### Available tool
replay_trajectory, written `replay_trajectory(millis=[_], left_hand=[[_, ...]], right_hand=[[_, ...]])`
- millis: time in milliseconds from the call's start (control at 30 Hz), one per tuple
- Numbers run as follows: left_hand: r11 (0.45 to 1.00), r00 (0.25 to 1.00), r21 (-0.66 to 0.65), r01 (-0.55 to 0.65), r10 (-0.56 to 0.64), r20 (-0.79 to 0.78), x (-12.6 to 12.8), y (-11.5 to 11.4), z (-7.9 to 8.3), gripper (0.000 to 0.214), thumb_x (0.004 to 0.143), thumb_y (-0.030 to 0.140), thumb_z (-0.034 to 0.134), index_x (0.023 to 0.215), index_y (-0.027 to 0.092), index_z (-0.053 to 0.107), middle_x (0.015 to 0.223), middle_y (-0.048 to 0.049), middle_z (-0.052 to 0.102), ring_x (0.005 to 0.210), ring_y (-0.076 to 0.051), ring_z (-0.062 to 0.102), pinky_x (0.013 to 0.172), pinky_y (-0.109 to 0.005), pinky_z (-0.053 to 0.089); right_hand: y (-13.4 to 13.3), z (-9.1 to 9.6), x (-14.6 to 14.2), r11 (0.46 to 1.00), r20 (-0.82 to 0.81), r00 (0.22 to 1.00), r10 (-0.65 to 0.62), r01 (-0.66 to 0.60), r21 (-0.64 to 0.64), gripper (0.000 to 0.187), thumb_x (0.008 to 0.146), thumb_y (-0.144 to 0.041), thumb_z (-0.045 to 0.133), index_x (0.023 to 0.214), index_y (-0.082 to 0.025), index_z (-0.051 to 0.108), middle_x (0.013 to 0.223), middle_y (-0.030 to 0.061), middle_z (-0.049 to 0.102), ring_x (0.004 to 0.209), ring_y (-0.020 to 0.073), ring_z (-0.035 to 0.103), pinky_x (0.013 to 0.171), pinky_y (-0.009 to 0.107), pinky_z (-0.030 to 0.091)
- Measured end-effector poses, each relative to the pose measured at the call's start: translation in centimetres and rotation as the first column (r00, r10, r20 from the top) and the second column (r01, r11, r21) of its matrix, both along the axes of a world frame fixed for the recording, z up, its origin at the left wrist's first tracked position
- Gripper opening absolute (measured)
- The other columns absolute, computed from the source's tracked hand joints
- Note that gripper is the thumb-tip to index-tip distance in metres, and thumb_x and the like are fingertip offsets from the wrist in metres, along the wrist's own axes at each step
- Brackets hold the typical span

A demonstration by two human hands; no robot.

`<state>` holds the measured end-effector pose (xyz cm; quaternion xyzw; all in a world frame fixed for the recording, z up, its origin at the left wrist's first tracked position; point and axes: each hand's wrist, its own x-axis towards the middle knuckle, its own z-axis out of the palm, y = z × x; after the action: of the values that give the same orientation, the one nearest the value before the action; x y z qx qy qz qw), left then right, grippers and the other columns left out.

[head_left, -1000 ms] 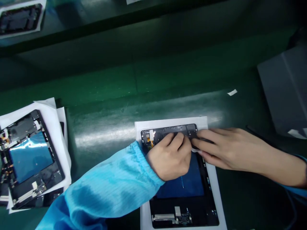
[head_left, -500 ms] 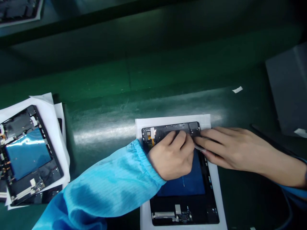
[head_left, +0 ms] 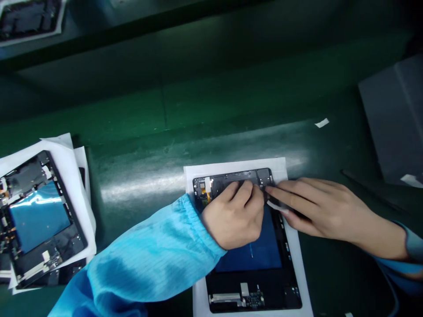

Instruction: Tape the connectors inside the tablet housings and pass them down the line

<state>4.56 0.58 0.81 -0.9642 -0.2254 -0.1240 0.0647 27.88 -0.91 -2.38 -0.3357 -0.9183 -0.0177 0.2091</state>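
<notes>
Tablet [head_left: 231,182] lies under left fingers [head_left: 246,191] and right fingers [head_left: 284,198].

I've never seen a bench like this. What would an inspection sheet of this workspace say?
Surface: green bench mat, shiny with glare.
Job's things: open tablet on a white sheet; white strip by the fingers.
Clutter: second open tablet on white sheets, at left.
Hands: left hand and right hand both at the tablet's top edge.
Cables: orange flex cable inside the tablet.
Surroundings: grey box at right.
</notes>
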Motion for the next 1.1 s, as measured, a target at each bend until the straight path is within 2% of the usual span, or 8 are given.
replay_trajectory(millis=[233,433,500,633,733,867,1000,1100], left_hand=[[1.000,0.999,0.015,0.008,-0.007,-0.031,-0.2,-0.4,0.0,0.032,0.094,0.012,0.044,0.113,0.002,0.068,0.115,-0.0151,0.070,0.106,-0.029,0.066,0.092,-0.040,0.054],[0.999,0.995,0.042,0.007,-0.003,-0.103,-0.2,-0.6,0.5,0.035,0.094,0.011,0.042,0.118,0.000,0.065,0.118,-0.0177,0.068,0.109,-0.030,0.066,0.093,-0.041,0.055],[0.997,0.993,0.071,0.005,0.004,-0.116,-0.1,-0.6,0.7,0.035,0.094,0.011,0.041,0.117,0.001,0.066,0.117,-0.0173,0.069,0.108,-0.029,0.066,0.092,-0.040,0.055],[0.995,0.994,0.104,0.008,0.004,-0.110,-0.1,-0.6,0.6,0.034,0.093,0.010,0.041,0.113,0.002,0.068,0.113,-0.0155,0.071,0.105,-0.028,0.068,0.089,-0.038,0.057],[0.995,0.993,0.103,0.004,0.007,-0.114,-0.1,-0.6,0.4,0.034,0.094,0.009,0.041,0.114,0.002,0.068,0.114,-0.0165,0.070,0.106,-0.028,0.068,0.090,-0.038,0.057],[0.995,0.995,0.097,0.001,0.008,-0.095,0.0,-0.6,0.3,0.035,0.094,0.009,0.039,0.113,0.001,0.068,0.113,-0.0162,0.071,0.106,-0.028,0.068,0.089,-0.037,0.057],[0.994,0.997,0.105,-0.012,0.020,-0.069,-0.1,-0.7,0.2,0.036,0.095,0.009,0.039,0.113,0.000,0.068,0.112,-0.0163,0.071,0.105,-0.028,0.068,0.089,-0.037,0.057],[0.993,0.997,0.114,-0.014,0.022,-0.069,-0.1,-0.8,0.1,0.036,0.095,0.010,0.039,0.114,0.001,0.068,0.114,-0.0174,0.070,0.106,-0.028,0.068,0.089,-0.037,0.056]], right_hand=[[-1.4,-0.7,-0.1,0.997,0.051,0.997,-0.059,0.062,-0.052,0.042,0.091,-0.029,0.053,0.128,-0.010,0.057,0.106,0.0109,0.064,0.087,0.0215,0.057,0.075,0.036,0.047],[-2.8,0.0,-1.8,0.986,0.144,0.976,-0.164,0.165,0.003,0.047,0.091,-0.029,0.055,0.130,-0.004,0.056,0.107,0.0129,0.066,0.082,0.0210,0.056,0.069,0.037,0.040],[-2.8,0.3,-2.0,0.983,0.104,0.978,-0.180,0.181,-0.006,0.045,0.091,-0.028,0.053,0.129,-0.005,0.056,0.105,0.0120,0.067,0.081,0.0205,0.056,0.068,0.037,0.041],[-2.4,0.8,-1.5,0.980,-0.097,0.975,-0.200,0.198,-0.027,0.033,0.093,-0.024,0.048,0.121,-0.011,0.059,0.099,0.0086,0.067,0.078,0.0168,0.059,0.068,0.031,0.048],[-2.5,1.0,-1.3,0.963,-0.182,0.949,-0.257,0.268,0.037,0.029,0.089,-0.018,0.057,0.117,-0.012,0.060,0.094,0.0070,0.067,0.075,0.0139,0.061,0.067,0.027,0.050],[-2.6,0.7,-2.2,0.943,-0.097,0.944,-0.316,0.324,0.083,0.034,0.085,-0.013,0.065,0.119,-0.013,0.061,0.097,0.0054,0.069,0.079,0.0153,0.064,0.069,0.029,0.050],[-2.2,0.7,-3.6,0.947,-0.016,0.957,-0.290,0.290,0.139,0.019,0.087,-0.011,0.062,0.106,-0.011,0.066,0.088,0.0045,0.069,0.071,0.0137,0.061,0.063,0.028,0.047],[-2.0,0.9,-4.0,0.942,0.007,0.953,-0.304,0.299,0.155,0.016,0.089,-0.011,0.059,0.103,-0.011,0.067,0.082,0.0037,0.067,0.066,0.0123,0.057,0.062,0.028,0.045]])
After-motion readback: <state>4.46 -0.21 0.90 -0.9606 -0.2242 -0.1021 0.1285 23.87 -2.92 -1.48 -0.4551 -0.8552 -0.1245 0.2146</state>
